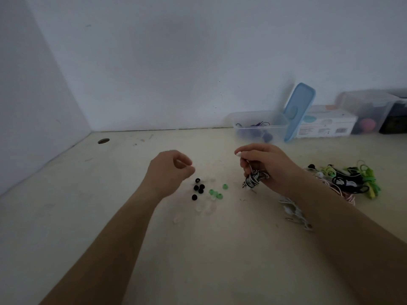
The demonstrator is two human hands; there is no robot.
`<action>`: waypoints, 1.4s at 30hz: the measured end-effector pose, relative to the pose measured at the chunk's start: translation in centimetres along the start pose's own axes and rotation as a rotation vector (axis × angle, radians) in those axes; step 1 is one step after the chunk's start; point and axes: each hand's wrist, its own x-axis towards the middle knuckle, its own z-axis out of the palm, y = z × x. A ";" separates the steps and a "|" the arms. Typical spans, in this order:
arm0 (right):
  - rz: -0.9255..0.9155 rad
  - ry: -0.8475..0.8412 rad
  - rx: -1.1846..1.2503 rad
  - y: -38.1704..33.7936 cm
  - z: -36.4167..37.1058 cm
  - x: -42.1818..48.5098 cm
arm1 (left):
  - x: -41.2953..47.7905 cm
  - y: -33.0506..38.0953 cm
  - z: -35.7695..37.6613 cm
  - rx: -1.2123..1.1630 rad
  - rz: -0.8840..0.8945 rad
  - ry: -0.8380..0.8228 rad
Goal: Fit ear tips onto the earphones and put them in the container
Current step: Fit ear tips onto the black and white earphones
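Note:
My right hand grips a coiled black-and-white striped earphone cable, with a white earbud poking out above its fingers. My left hand hovers just left of the loose ear tips, fingers curled with thumb and forefinger close together; whether it pinches a tip I cannot tell. Black ear tips, green ear tips and clear ear tips lie scattered on the table between my hands. A clear container with some earphones inside stands at the back, its blue lid leaning against it.
A tangle of green, black and pink earphones lies at the right. White earphones lie beside my right forearm. Boxes and a clear bin line the back wall. A round hole is in the table at back left.

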 end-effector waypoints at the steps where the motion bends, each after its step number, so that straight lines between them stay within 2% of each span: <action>1: 0.002 0.000 0.008 0.0 -0.1 0.0 | -0.1 0.9 0.0 -0.082 0.016 -0.017; 5: -0.017 0.007 -0.003 0.1 -0.3 -0.4 | -0.7 4.0 1.2 -0.430 0.043 -0.162; 11: -0.108 -0.005 -0.073 0.0 -0.1 -1.1 | -0.6 4.3 4.3 -0.916 -0.168 -0.208; 14: -0.146 0.017 -0.122 0.0 0.4 -1.5 | -0.7 4.2 5.0 -1.053 -0.202 -0.273; 25: -0.244 0.130 -0.187 0.5 1.2 -2.1 | -1.5 4.3 5.5 -1.138 -0.196 -0.325; 34: -0.341 0.117 -0.276 0.2 1.0 -2.3 | -1.7 4.3 5.6 -1.194 -0.167 -0.362; 42: -0.363 0.109 -0.283 0.2 0.8 -2.2 | -1.6 4.2 5.7 -1.150 -0.117 -0.341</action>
